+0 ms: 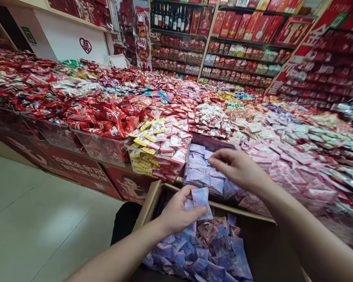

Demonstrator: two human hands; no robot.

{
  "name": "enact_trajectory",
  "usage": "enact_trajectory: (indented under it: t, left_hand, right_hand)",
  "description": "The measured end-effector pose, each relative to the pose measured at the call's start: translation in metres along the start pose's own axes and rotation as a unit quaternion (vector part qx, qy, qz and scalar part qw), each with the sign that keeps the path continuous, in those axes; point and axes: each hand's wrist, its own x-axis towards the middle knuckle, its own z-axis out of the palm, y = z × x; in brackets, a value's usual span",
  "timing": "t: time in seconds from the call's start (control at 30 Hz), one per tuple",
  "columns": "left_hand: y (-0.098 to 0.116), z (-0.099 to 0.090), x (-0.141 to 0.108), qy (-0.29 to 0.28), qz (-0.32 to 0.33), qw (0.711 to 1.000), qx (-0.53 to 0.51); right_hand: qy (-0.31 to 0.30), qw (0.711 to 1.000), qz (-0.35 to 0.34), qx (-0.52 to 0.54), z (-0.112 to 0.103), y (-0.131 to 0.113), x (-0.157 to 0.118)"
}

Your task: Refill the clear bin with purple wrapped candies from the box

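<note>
My left hand (pixel 181 213) is closed around a few small lilac candy packets (pixel 200 197), held above an open cardboard box. Inside that cardboard box (pixel 154 196) lies a loose heap of lilac packets (pixel 191 254), with some red-and-clear packets (pixel 207 232) among them. Over a clear plastic bin (pixel 201 139) of lilac packets laid in rows, my right hand (pixel 238 166) has its thumb and fingers pinched together. Its fingertips are close to the lilac packets (pixel 198 160) in the bin; whether one is between them I cannot make out.
Left of the lilac bin stands a bin of yellow and pink-white packets (pixel 160 137). Red-wrapped sweets (pixel 106 117) fill the bins farther left, pink packets (pixel 294 160) those at right. Shelves with bottles (pixel 169 17) and red boxes (pixel 253 27) rise behind. Pale floor tiles (pixel 41 211) lie at left.
</note>
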Motion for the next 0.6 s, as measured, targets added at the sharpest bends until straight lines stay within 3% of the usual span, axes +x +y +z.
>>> enact_trajectory:
  t: [0.07,0.17,0.3,0.37,0.47,0.53,0.6]
  left_hand:
    - [0.000,0.003,0.003,0.001,0.014,0.998,-0.059]
    - [0.000,0.010,0.008,-0.007,0.036,0.997,-0.072]
    - [0.001,0.021,0.012,-0.012,0.034,0.997,-0.063]
    - [0.003,0.025,0.015,-0.027,0.016,0.996,-0.088]
    - [0.008,0.030,0.017,-0.074,-0.054,0.988,-0.127]
    - [0.012,0.032,0.018,-0.090,-0.097,0.986,-0.100]
    - [0.017,0.033,0.019,-0.083,-0.096,0.991,-0.050]
  right_hand:
    - [-0.048,0.995,-0.016,0.082,0.010,-0.004,-0.032]
    - [-0.048,0.981,0.020,0.188,0.029,0.009,-0.061]
    - [-0.036,0.917,0.105,0.383,0.046,0.030,-0.071]
    - [-0.009,0.880,0.129,0.458,0.048,0.034,-0.074]
    - [0.077,0.840,0.150,0.515,0.050,0.037,-0.081]
    - [0.123,0.827,0.148,0.529,0.051,0.038,-0.087]
    - [0.135,0.826,0.126,0.532,0.052,0.039,-0.094]
